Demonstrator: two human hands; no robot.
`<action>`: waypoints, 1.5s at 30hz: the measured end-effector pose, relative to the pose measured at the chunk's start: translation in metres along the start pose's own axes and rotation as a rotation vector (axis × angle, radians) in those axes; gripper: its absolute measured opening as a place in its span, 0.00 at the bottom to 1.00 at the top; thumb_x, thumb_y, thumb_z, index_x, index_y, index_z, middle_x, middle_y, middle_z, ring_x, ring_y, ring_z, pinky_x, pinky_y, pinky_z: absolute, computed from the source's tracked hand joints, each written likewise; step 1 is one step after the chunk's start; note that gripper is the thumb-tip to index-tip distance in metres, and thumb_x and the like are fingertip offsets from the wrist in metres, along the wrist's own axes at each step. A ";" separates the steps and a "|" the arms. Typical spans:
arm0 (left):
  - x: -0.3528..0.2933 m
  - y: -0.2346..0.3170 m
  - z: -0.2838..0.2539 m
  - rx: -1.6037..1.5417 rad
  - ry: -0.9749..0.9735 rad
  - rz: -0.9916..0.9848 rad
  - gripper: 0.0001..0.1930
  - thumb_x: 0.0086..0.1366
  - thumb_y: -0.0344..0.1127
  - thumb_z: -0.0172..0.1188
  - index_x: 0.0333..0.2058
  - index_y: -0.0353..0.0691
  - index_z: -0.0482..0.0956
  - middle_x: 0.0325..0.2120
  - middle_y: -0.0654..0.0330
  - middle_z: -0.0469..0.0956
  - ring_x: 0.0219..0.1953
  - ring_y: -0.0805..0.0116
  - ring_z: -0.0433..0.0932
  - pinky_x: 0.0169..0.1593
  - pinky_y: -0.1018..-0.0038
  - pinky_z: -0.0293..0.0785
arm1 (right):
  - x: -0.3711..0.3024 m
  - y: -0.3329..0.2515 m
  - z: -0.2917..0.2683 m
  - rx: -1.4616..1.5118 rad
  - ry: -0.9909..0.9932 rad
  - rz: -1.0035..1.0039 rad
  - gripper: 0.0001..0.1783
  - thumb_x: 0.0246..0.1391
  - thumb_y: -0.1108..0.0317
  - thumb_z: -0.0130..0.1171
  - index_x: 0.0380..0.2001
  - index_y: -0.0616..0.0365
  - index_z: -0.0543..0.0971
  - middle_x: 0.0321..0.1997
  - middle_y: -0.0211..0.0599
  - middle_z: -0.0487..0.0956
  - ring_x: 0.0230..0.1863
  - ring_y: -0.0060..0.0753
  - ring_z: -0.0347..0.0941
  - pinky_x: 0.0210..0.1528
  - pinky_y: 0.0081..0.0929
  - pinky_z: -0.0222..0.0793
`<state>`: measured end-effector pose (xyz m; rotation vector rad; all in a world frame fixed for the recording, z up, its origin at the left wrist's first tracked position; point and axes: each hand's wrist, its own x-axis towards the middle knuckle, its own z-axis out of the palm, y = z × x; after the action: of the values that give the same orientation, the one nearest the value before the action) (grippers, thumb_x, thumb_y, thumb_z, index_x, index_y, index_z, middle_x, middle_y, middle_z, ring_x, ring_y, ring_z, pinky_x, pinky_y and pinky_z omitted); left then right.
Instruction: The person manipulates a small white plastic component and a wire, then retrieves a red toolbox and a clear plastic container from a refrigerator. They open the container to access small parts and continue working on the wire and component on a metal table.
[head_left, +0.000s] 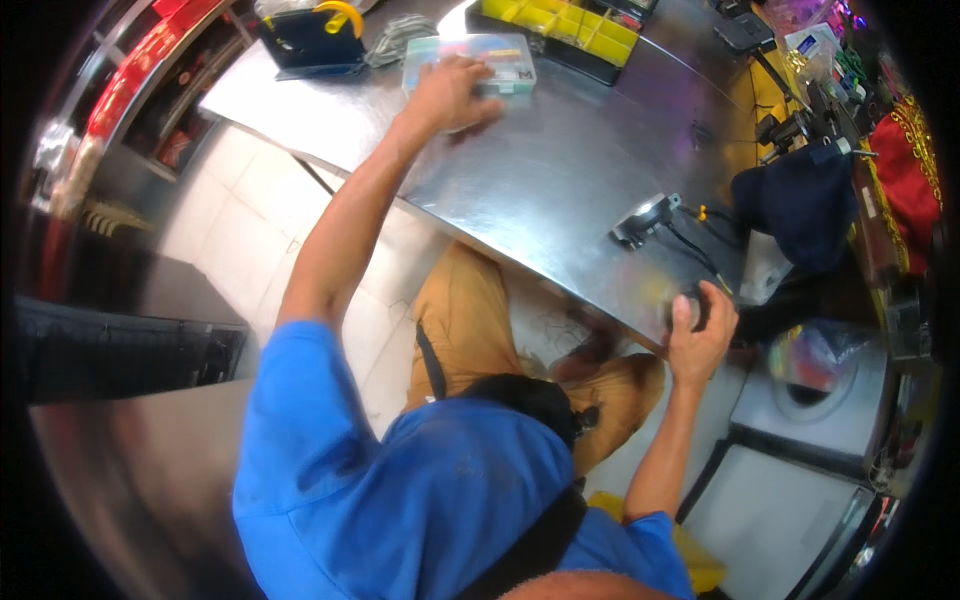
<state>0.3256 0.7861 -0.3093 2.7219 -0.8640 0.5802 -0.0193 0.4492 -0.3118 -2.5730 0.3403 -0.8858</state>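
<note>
My left hand (pixel 455 95) reaches to the far side of the metal table, over a clear plastic compartment box (pixel 513 68) with small coloured contents. Its fingers are spread and partly blurred; whether they press on the lid I cannot tell. At the table's near right edge, my right hand (pixel 698 345) has its thumb and fingers curled around something small and dark, too unclear to name. Just beyond it lies a round metal part (pixel 648 216) with black cables and a yellow connector, apart from the hand.
A yellow compartment organizer (pixel 570 28) and a dark blue stand (pixel 315 45) with a yellow ring stand at the table's back. Dark cloth (pixel 800 205) and clutter crowd the right side. A white appliance (pixel 815 405) stands below right. The steel tabletop (pixel 520 180) ends near my legs.
</note>
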 end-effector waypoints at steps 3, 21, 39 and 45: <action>0.000 0.031 -0.007 -0.020 0.014 0.023 0.29 0.57 0.53 0.65 0.53 0.44 0.78 0.56 0.56 0.75 0.62 0.54 0.68 0.61 0.41 0.57 | 0.001 0.001 -0.001 0.052 -0.004 0.028 0.26 0.51 0.54 0.66 0.46 0.62 0.77 0.49 0.43 0.77 0.53 0.46 0.69 0.60 0.41 0.61; 0.004 0.114 -0.010 -0.508 -0.102 0.515 0.31 0.49 0.34 0.73 0.54 0.41 0.74 0.56 0.55 0.73 0.60 0.53 0.69 0.65 0.57 0.65 | 0.043 -0.011 -0.005 0.136 0.045 -0.010 0.20 0.48 0.69 0.66 0.45 0.64 0.77 0.46 0.44 0.77 0.49 0.44 0.73 0.55 0.37 0.67; -0.011 0.058 -0.029 -0.461 -0.097 0.505 0.18 0.50 0.40 0.72 0.39 0.45 0.79 0.43 0.61 0.80 0.52 0.57 0.76 0.61 0.59 0.71 | 0.204 -0.075 0.078 0.188 -0.731 -0.395 0.44 0.33 0.67 0.76 0.59 0.56 0.72 0.65 0.43 0.69 0.62 0.49 0.67 0.62 0.37 0.66; 0.004 0.077 -0.025 -0.291 0.118 0.499 0.21 0.48 0.39 0.74 0.41 0.43 0.79 0.43 0.59 0.80 0.52 0.56 0.77 0.61 0.58 0.71 | 0.208 -0.072 0.084 0.112 -0.705 -0.415 0.35 0.32 0.68 0.76 0.49 0.61 0.75 0.55 0.43 0.74 0.54 0.48 0.70 0.57 0.37 0.68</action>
<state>0.2754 0.7302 -0.2777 2.1908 -1.4785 0.6362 0.2003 0.4650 -0.2294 -2.6825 -0.4426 -0.0604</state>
